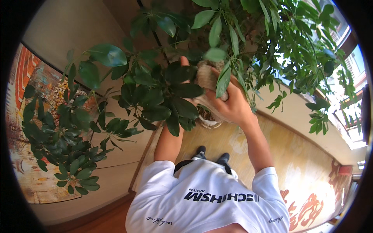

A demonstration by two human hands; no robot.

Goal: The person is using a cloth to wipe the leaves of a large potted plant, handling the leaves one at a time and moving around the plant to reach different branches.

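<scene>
My right hand (233, 102) curls around a tan, fibrous bundle (206, 76) among the stems of a tall umbrella plant (156, 112). Rope or coarse cloth, the picture does not settle which. A narrow leaf hangs across the front of that hand. Glossy dark leaves cover most of my left hand (184, 61); a raised finger shows just left of the bundle, and its grip is hidden. Below both hands, the pale rim of a plant pot (210, 124) stands on the floor.
Foliage (279, 43) spreads overhead and rightward, before a bright window (354, 116). A colourful painting (43, 186) is at the left wall, partly behind leaves. My shoes (223, 157) stand on the worn yellowish floor (262, 142). A low wall (309, 116) runs along the right.
</scene>
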